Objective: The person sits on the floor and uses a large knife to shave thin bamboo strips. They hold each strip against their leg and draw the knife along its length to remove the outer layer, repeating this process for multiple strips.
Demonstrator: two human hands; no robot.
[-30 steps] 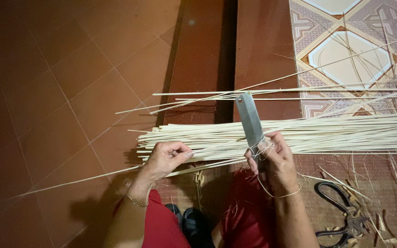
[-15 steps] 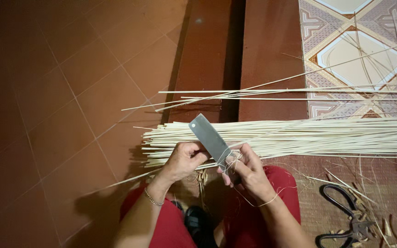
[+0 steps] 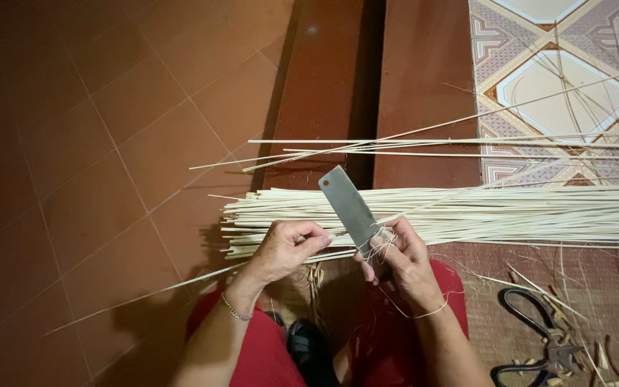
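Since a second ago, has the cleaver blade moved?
Yes. The cleaver blade in the right hand has tipped leftward from near upright, its tip now left, against the strip bundle.

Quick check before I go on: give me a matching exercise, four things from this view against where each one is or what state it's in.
Things:
1. cleaver
2. scissors
3. strip bundle
4. bracelet

Places or states:
A. on the left wrist
B. lying across the floor in front of the hands
C. held in the right hand, blade pointing up and left
D. on the mat at lower right, untouched

Pairs: 1-C, 2-D, 3-B, 4-A
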